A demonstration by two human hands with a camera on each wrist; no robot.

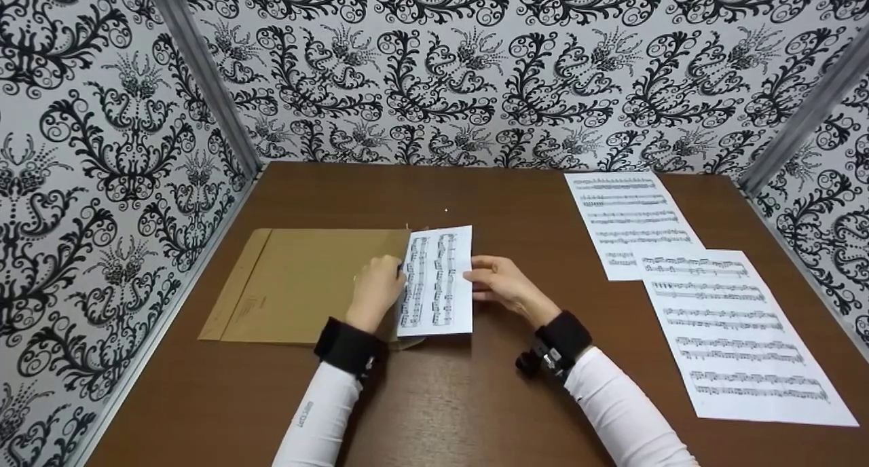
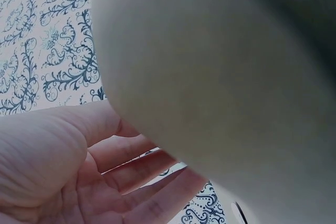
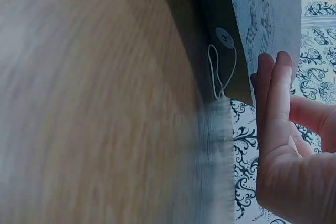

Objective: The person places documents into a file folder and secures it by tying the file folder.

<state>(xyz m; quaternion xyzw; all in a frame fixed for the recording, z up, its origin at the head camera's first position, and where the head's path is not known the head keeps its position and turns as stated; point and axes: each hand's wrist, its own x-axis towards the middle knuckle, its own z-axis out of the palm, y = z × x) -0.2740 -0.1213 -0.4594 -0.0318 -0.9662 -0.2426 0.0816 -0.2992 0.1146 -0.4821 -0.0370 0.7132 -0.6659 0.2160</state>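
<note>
Sheet: music page (image 1: 438, 280) sits partway in the brown envelope (image 1: 305, 284), between your hands.
Left hand (image 1: 375, 290): grips the envelope mouth.
Right hand (image 1: 499, 285): straight fingertips touch the page's edge.

The right hand (image 3: 286, 145) fills the lower right of the right wrist view, its fingers (image 3: 278, 85) straight and lying side by side, their tips touching the edge of a sheet of printed music (image 3: 265, 14). Just beside the sheet, to its left, lies the dark flap of an envelope (image 3: 210, 19) — a round white fastener disc (image 3: 224, 38) sits on it, with a loop of white string (image 3: 218, 72) hanging below. The blurred brown table (image 3: 89, 103) takes up the left — patterned black-and-white wallpaper (image 3: 315, 56) shows at right.
</note>
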